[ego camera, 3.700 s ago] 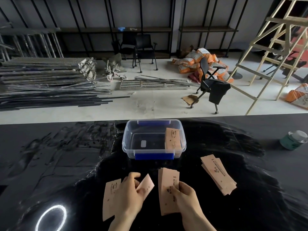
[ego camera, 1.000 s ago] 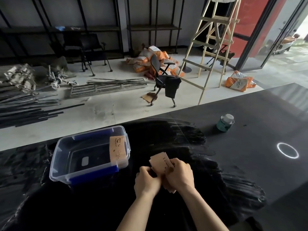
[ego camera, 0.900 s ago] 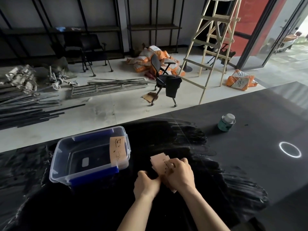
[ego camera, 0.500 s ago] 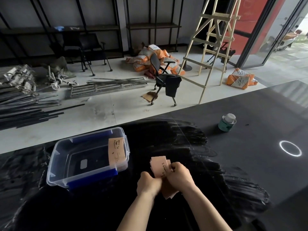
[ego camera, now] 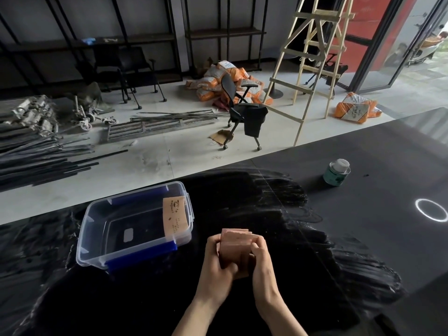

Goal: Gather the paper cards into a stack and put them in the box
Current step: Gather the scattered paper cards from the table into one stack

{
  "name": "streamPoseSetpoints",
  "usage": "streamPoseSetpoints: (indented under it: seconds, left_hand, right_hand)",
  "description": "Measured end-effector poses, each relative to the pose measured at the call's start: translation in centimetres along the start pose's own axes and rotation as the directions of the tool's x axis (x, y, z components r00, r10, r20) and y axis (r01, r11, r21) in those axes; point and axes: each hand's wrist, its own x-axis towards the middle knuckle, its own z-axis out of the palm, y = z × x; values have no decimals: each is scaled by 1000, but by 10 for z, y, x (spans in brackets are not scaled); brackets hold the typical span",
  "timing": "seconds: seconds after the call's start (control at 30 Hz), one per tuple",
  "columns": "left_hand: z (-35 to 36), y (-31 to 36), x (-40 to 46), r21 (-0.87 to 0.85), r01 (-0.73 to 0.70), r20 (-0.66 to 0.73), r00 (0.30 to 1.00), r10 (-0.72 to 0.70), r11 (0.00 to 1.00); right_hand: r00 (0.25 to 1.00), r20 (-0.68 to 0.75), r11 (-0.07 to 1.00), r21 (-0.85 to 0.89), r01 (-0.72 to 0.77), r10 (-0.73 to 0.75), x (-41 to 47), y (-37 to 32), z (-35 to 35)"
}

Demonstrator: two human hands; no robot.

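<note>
- Left hand [ego camera: 218, 260]: I see it curled against the left edge of the cards [ego camera: 236, 248], fingers wrapped around the lower part of the stack. It is closed on the cards.
- Right hand [ego camera: 260, 259]: I see it pressed against the right edge of the same stack, fingers bent inward. It too is closed on the cards.
- Cards: the stack stands on edge between both hands, over the desk [ego camera: 363, 238]. The top edges are roughly level, with a few slightly offset. I cannot tell whether the bottom edge touches the desk; the hands hide it.
- Box [ego camera: 135, 248]: a clear plastic tub with blue latches, open at the top, resting on the desk to the left of the hands and near them, not touching.
- Single card [ego camera: 175, 219]: it leans against the inside of the right wall of the box, printed face toward me.
- Can [ego camera: 337, 172]: a small green can with a white lid stands upright on the desk, well apart from the hands, at the far right.
</note>
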Motion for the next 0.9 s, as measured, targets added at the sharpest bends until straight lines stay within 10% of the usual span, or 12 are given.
streamPoseSetpoints:
  seconds: [0.47,0.9]
  left_hand:
    - [12,-12,-21,-347,-8,20,1000,16,938]
    - [19,0,-1,-543,26,-290,932,-217,840]
  right_hand:
    - [996,-36,985,152,-80,86,-6,3,11]
    - [962,-25,922,292,-255,273,-10,11,22]
